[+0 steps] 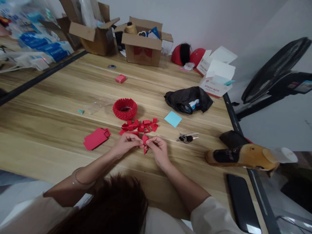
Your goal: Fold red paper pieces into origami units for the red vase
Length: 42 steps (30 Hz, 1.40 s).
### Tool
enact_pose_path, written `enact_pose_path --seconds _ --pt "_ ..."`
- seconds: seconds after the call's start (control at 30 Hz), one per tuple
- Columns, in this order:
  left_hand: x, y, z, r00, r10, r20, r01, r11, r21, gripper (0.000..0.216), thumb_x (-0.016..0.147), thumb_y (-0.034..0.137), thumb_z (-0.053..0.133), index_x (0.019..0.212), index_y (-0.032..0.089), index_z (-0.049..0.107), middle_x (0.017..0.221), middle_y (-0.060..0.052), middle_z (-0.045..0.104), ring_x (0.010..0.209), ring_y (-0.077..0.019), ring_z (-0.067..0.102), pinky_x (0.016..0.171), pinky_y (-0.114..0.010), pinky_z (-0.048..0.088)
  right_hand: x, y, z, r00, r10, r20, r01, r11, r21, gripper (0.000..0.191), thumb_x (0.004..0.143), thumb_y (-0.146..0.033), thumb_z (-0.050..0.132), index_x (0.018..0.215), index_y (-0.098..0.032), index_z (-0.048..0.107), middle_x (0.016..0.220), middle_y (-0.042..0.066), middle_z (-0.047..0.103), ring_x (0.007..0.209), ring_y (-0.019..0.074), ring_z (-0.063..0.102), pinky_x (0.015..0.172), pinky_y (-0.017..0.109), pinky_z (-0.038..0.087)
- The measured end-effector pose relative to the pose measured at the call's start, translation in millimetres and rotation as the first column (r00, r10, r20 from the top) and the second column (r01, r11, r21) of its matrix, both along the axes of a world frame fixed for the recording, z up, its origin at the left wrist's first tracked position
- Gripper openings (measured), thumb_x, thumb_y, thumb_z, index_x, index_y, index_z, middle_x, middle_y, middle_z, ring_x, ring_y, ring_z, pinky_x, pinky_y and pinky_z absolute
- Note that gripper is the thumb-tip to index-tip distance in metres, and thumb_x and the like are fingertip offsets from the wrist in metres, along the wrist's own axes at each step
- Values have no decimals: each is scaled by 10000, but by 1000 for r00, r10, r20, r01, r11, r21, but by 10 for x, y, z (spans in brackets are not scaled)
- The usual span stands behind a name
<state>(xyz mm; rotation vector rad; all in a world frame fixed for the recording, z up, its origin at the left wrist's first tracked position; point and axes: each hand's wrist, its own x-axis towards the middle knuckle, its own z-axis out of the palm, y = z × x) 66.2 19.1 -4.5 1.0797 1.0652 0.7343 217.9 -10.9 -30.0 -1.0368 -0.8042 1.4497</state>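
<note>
Between the fingertips of both hands is a small folded piece of red paper (145, 139), one pointed end hanging down. My left hand (128, 143) pinches it from the left; my right hand (158, 148) grips it from the right, thumb on top. Just beyond my fingers lies a loose heap of folded red paper pieces (141, 125). Behind the heap sits a round red bowl shape (125, 109) built of many folded pieces, with an open middle. To the left of my left hand is a stack of flat red paper sheets (97, 138).
On the table (60, 130) lie a blue paper square (173, 119), keys (187, 138), a black plastic bag (188, 100) and a red packet (120, 78). A drink bottle (240, 156) and phone (243, 201) are at the right. Cardboard boxes (142, 53) line the back.
</note>
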Motion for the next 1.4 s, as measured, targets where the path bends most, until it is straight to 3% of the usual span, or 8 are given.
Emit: enact_pose_path --seconds 0.33,0.5,0.67,0.73,0.83,0.97,1.17,1.4 --pt "-7 7 38 983 -127 -131 146 978 150 240 722 307 641 576 116 640 583 -50 656 537 -117 555 546 -218 401 -4 -19 13 997 -30 67 28 999 40 220 684 -329 712 657 -159 576 525 -25 615 450 89 555 464 214 466" --pt "-13 -8 15 966 -138 -219 179 967 181 193 728 253 607 605 104 613 584 -32 630 514 -98 515 504 -199 355 4 9 -10 999 -10 31 10 1000 5 273 650 -296 747 857 -175 615 594 -31 655 484 108 593 476 224 479" --pt "-18 -21 14 968 -124 -218 166 968 186 158 714 246 645 657 100 644 590 -29 640 539 -109 542 529 -205 386 28 34 -48 995 62 77 -63 998 17 170 694 -324 703 674 -158 671 493 -22 604 411 84 512 424 208 416" --pt "-17 -13 21 986 -115 -121 132 980 149 172 707 270 672 696 98 675 634 -50 677 579 -125 579 574 -221 426 47 34 -54 993 13 118 -23 997 79 133 701 -300 701 667 -172 689 526 -12 613 445 91 525 449 218 425" --pt "-17 10 30 997 -46 56 45 999 21 199 698 302 693 729 105 701 661 -66 702 618 -149 615 604 -244 463 81 27 -40 968 -91 232 26 963 268 26 686 -231 720 688 -206 727 733 35 669 679 142 613 634 280 497" --pt "-26 41 26 998 18 68 -16 999 -35 171 636 262 761 684 112 695 572 -19 661 511 -94 554 520 -199 423 96 9 -23 939 -72 335 -73 913 400 106 715 -183 692 765 -255 751 889 56 669 859 175 618 774 327 496" --pt "-44 56 -9 987 152 61 -153 988 26 221 583 226 805 678 125 633 563 9 644 516 -93 567 550 -205 440 64 -3 -61 990 8 144 -38 978 203 297 734 -213 670 1029 -247 687 977 53 681 829 155 651 762 301 525" --pt "-19 37 38 993 114 4 -113 981 156 201 642 245 766 666 124 607 594 23 594 543 -72 514 552 -187 394 48 56 -81 989 60 -135 -65 997 -33 175 709 -330 708 789 -175 715 681 23 699 555 124 612 550 257 514"
